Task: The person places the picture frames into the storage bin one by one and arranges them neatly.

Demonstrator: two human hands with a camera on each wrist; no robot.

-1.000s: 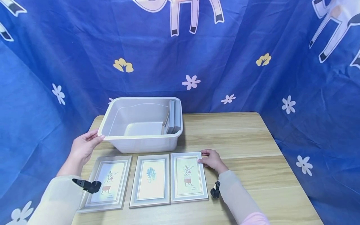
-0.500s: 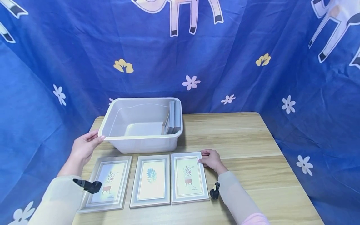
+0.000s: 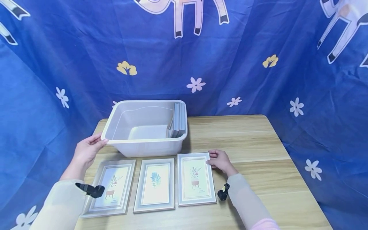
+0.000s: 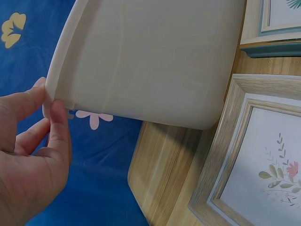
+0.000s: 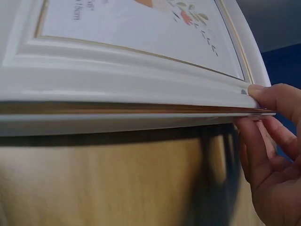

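Note:
A white plastic bin (image 3: 146,148) stands at the back left of the table, and my left hand (image 3: 87,152) pinches its near left rim corner. In the left wrist view, thumb and fingers close over that rim (image 4: 55,70). My right hand (image 3: 220,161) pinches the upper right edge of a white picture frame (image 3: 196,202) with a potted-plant print. The right wrist view shows thumb above and fingers beneath this picture frame (image 5: 117,82), its side edge raised off the table. Two more picture frames lie flat to its left: a blue-leaf one (image 3: 155,207) and a wood-grain one (image 3: 107,212).
Several grey-edged picture frames (image 3: 179,121) stand on edge against the bin's right inner wall. The wooden table (image 3: 258,166) extends to the right. A blue patterned curtain (image 3: 224,48) hangs behind and at both sides.
The right picture frame has lifted and shifted slightly right in my right hand, leaving a gap beside the middle one. My left hand keeps its hold on the bin rim.

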